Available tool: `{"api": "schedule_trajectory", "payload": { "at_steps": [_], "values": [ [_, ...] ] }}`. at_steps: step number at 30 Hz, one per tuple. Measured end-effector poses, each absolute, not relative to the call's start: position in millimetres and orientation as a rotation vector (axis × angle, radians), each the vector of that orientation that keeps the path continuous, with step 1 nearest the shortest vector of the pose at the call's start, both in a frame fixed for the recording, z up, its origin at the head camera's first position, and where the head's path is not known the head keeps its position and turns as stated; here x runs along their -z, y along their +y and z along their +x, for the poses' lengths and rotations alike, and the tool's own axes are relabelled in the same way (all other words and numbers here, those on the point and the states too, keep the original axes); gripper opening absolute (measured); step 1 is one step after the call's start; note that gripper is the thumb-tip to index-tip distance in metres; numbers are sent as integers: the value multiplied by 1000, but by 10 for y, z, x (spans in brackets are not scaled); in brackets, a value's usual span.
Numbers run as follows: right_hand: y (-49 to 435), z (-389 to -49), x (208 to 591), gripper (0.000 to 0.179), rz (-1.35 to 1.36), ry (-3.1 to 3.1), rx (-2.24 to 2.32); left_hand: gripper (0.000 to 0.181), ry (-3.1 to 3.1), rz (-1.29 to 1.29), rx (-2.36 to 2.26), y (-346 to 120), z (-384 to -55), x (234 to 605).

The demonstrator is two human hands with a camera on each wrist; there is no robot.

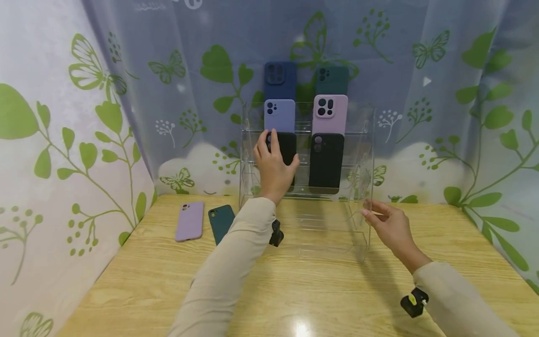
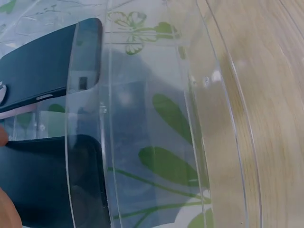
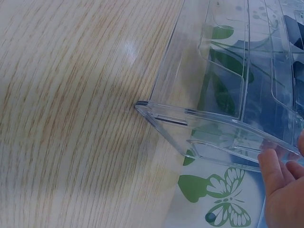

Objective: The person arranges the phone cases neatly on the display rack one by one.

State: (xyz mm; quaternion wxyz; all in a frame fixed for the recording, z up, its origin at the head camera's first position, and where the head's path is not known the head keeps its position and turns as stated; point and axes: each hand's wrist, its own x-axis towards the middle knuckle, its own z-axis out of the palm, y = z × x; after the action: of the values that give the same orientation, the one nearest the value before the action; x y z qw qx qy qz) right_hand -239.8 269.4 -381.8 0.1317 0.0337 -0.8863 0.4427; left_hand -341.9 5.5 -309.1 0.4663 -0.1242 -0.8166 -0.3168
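A clear tiered display stand [image 1: 303, 192] holds phone cases in two columns. My left hand [image 1: 274, 171] grips a black phone case [image 1: 288, 142] in the left column's lowest tier, thumb at its right side and fingers over its upper left. In the left wrist view, the lower end of this black case [image 2: 38, 180] sits behind a clear lip. Beside it stands another black phone case [image 1: 326, 164]. At the stand's right side, my right hand [image 1: 389, 229] pinches the panel edge. The clear side panel [image 3: 213, 123] runs to these fingers in the right wrist view.
Higher tiers carry a dark blue case [image 1: 286, 82], a periwinkle case [image 1: 283, 117], a green case [image 1: 337, 82] and a pink case [image 1: 337, 117]. A lilac case [image 1: 189, 222] and a teal case [image 1: 221, 220] lie on the wooden table [image 1: 328, 299]. Patterned curtains [image 1: 189, 93] hang behind.
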Motion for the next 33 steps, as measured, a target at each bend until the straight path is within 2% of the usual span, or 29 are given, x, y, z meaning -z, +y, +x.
{"api": "schedule_trajectory", "payload": {
  "at_steps": [12,21,33],
  "values": [
    [2699,-2385,3816,58,92,-2572,-1280,77,-2140,-192,710,124,-3410,3036],
    [2700,-2390,3821,57,102,-2567,-1284,76,-2104,-240,847,79,-3350,2983],
    [2690,-2386,3810,59,86,-2576,-1293,76,-2079,-223,906,-431,-3227,2723]
  ]
}}
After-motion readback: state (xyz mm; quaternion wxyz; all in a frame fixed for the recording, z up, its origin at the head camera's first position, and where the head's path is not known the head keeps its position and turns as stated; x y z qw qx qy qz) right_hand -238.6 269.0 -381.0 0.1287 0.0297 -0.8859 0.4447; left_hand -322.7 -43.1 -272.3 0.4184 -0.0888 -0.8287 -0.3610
